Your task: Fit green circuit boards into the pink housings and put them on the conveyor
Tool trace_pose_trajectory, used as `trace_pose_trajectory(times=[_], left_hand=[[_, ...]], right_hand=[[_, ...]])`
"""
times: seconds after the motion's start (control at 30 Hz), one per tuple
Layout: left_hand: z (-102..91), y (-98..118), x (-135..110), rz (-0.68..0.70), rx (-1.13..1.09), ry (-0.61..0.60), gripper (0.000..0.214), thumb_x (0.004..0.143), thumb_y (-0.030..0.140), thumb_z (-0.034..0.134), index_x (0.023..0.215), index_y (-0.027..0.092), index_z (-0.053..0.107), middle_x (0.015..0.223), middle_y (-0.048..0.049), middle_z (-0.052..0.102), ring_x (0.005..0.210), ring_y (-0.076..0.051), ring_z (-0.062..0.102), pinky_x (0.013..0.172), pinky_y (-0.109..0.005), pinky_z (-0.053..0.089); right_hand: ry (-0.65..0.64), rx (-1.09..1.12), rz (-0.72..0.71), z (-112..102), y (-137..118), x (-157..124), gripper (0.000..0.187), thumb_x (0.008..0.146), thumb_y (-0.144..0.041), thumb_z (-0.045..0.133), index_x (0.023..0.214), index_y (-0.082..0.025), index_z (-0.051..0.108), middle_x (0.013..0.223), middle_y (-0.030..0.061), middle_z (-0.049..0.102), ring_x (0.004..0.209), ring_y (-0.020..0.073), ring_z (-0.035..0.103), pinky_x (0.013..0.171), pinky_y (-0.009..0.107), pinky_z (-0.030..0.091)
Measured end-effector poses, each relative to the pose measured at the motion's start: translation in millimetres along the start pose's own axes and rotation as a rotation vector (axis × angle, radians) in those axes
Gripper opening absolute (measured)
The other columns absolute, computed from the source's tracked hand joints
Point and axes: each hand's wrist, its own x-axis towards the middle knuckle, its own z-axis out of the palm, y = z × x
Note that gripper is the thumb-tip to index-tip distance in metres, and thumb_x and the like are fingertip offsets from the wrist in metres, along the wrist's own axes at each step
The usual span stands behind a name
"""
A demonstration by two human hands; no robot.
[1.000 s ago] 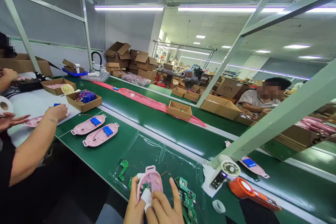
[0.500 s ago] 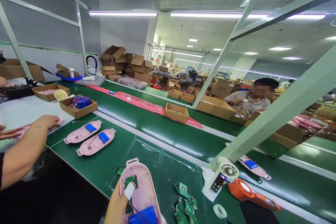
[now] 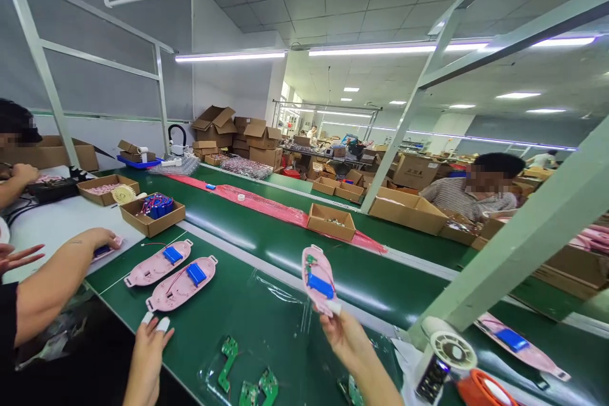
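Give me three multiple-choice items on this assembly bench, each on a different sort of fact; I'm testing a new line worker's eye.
1. Where is the pink plastic casing in the right hand?
A. Held up above the green conveyor belt
B. Lying in a cardboard box
C. Resting on the white table

2. How many pink casings lie side by side on the belt nearest the left hand?
A. One
B. Three
C. Two

3. What state is the left hand in?
A. Clenched around a circuit board
B. Open and empty, with white fingertip covers
C. Pressing down on a casing

Answers:
1. A: the right hand holds it raised clear of the belt.
2. C: two casings, each with a blue battery, lie there.
3. B: the fingers are apart and hold nothing.
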Motion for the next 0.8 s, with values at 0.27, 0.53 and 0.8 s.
trace_pose_trajectory(times=[0.27, 0.53, 0.8], left_hand=[[10.2, 24.8, 49.9, -0.164, -0.033, -0.098, 0.012, 0.086, 0.005, 0.046, 0.081, 0.015, 0.050, 0.075, -0.0007, 0.058, 0.056, -0.015, 0.066, 0.067, -0.037, 0.058], [11.7, 26.6, 40.1, -0.076, 0.018, -0.093, 0.012, 0.086, 0.014, 0.045, 0.088, 0.017, 0.057, 0.092, -0.0038, 0.062, 0.070, -0.014, 0.067, 0.090, -0.043, 0.055], [14.9, 48.4, -34.4, 0.082, 0.217, -0.327, 0.042, 0.075, 0.050, 0.052, 0.102, 0.019, 0.063, 0.113, -0.0078, 0.064, 0.102, -0.031, 0.063, 0.073, -0.037, 0.061]], right_hand=[[0.335, -0.021, 0.044, -20.2, -31.4, 89.5, 0.022, 0.093, -0.033, 0.058, 0.105, -0.016, 0.060, 0.096, 0.0023, 0.063, 0.077, 0.0126, 0.063, 0.066, 0.028, 0.055], [0.251, -0.263, -0.177, 9.3, -27.5, 52.1, 0.031, 0.092, -0.039, 0.055, 0.116, -0.019, 0.057, 0.116, 0.0071, 0.062, 0.100, 0.0192, 0.063, 0.087, 0.040, 0.052], [-0.380, -1.017, -0.416, 125.4, -23.7, -77.5, 0.076, 0.071, -0.029, 0.068, 0.142, -0.019, 0.042, 0.146, 0.0109, 0.046, 0.134, 0.0300, 0.041, 0.113, 0.049, 0.028]])
